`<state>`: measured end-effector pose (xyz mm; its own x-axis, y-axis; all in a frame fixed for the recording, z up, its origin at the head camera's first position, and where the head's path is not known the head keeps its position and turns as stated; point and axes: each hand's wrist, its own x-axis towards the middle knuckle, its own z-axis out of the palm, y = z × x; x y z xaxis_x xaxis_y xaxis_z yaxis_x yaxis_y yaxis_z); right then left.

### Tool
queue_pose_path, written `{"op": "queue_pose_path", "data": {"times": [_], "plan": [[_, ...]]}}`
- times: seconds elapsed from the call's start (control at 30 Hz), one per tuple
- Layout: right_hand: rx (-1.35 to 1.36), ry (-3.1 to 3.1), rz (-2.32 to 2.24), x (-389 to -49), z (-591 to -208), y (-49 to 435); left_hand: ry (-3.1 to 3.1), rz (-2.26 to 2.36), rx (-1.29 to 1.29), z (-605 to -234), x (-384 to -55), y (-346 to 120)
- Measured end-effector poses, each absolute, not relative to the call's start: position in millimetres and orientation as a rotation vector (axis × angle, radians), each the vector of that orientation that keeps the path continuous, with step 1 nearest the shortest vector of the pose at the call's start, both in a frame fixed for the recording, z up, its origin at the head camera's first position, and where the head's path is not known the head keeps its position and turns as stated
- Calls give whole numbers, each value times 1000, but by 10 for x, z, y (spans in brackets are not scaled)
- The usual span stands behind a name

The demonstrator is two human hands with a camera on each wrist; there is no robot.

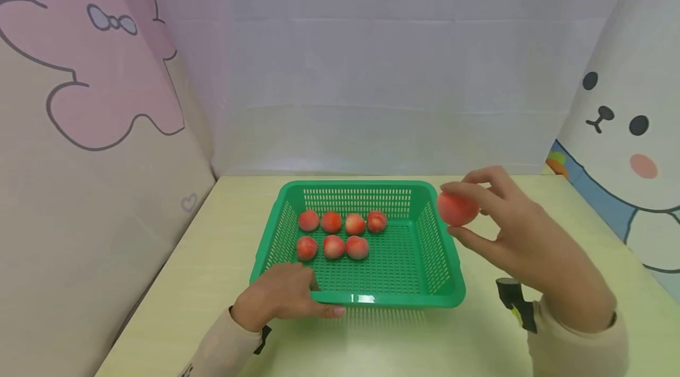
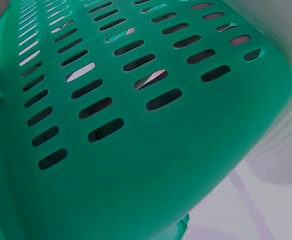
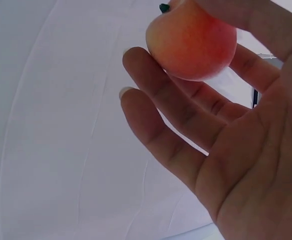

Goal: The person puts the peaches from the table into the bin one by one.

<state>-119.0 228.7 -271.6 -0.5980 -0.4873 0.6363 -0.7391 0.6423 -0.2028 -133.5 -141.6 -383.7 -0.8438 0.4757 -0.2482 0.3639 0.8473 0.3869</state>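
A green plastic basket (image 1: 390,299) with slotted walls stands on the table. Inside it, two rows of red-orange peaches (image 1: 333,247) lie toward the left and middle. My left hand (image 1: 284,294) grips the basket's near rim, thumb outside and fingers over the inner side; the left wrist view is filled by the slotted basket wall (image 2: 135,175). Over the basket's right rim, my right hand (image 1: 512,226) pinches one peach (image 1: 458,209) between thumb and fingertips. Up close, that peach (image 3: 196,45) shows a small green stem, and the lower fingers extend loosely beneath it.
The pale wooden table (image 1: 196,265) extends on both sides of the basket. White sheeting (image 1: 382,88) hangs behind it. Side panels carry a pink cartoon animal (image 1: 111,88) at left and a white cartoon bear (image 1: 616,147) at right.
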Motion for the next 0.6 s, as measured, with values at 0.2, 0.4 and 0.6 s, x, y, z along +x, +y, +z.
{"op": "queue_pose_path", "data": {"times": [0.2, 0.4, 0.6], "plan": [[978, -2267, 566, -1114, -2681, 2211, 2686, 496, 626, -3839, -1330, -1420], [998, -2254, 569, -1136, -2678, 2184, 2684, 503, 619, -3828, -1323, -1413], [1052, -2236, 626, -1254, -2746, 2100, 2683, 486, 613, -3833, -1324, -1392]]}}
